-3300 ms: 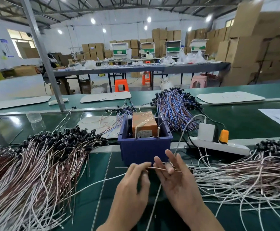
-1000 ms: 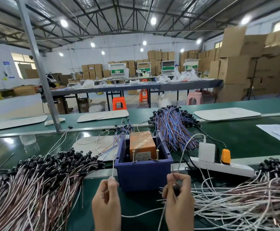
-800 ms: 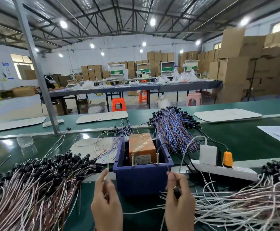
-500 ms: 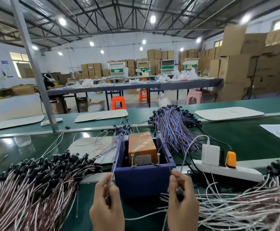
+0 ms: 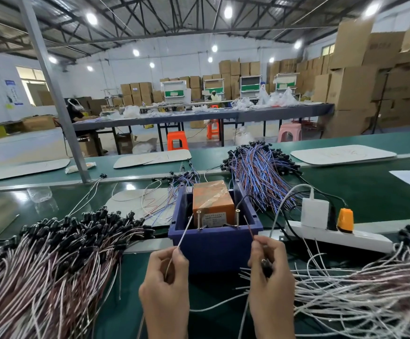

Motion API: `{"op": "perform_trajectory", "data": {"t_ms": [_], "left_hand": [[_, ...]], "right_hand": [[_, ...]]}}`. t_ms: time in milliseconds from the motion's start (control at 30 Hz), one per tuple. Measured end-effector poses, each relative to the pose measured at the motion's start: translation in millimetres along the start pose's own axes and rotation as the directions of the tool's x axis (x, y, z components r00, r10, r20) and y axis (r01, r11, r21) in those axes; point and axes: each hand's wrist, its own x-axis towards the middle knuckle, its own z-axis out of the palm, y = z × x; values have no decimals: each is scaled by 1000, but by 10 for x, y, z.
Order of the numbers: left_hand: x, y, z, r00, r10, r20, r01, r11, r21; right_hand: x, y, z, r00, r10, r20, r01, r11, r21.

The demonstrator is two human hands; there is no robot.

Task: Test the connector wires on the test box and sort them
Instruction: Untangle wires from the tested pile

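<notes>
Pinching a white wire end (image 5: 183,233), the left hand (image 5: 166,287) raises it toward the left metal pin (image 5: 198,219) of the blue test box (image 5: 215,243) near the green bench's front edge. The right hand (image 5: 271,277), closed, lifts a reddish wire end (image 5: 249,228) beside the right pin (image 5: 237,217).

No text is legible from my position. The white label (image 5: 213,217) on the front of the orange test box (image 5: 212,201) carries print too small to read; the blue wall poster (image 5: 10,92) and carton (image 5: 383,48) markings are blurred
</notes>
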Motion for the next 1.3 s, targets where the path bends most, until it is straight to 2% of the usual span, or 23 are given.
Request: {"op": "perform_trajectory", "data": {"t_ms": [333,1300], "left_hand": [[-13,-35,12,996,-91,20,92,996,-23],[-42,-9,9,995,-59,79,57,998,26]], "right_hand": [[-17,-17,-7,1000,-20,15,21,999,-46],[-51,-78,-11,999,-21,31,23,997,-75]]}}
